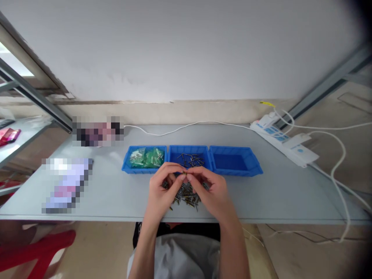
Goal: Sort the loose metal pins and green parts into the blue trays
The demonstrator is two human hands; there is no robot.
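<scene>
My left hand [164,185] and my right hand [209,186] meet fingertip to fingertip over the table. Pinched between them is a small brass-coloured metal piece [184,173], mostly covered by the fingers, so its exact kind does not show. Beneath the hands lies a pile of metal screw-like pieces [187,197], some silver and some brass-coloured. Just beyond the hands, the middle blue bin [188,149] contains several thin dark metal pins [193,159]. The left blue bin [125,166] holds clear and green bags with pale plastic pieces [145,158].
The right blue bin [232,161] adjoins the middle one. A white power strip [285,141] with plugs and white cables lies at the right. Two blurred-out items, one at the back left [97,133] and one at the front left [68,186], rest on the grey table [279,197].
</scene>
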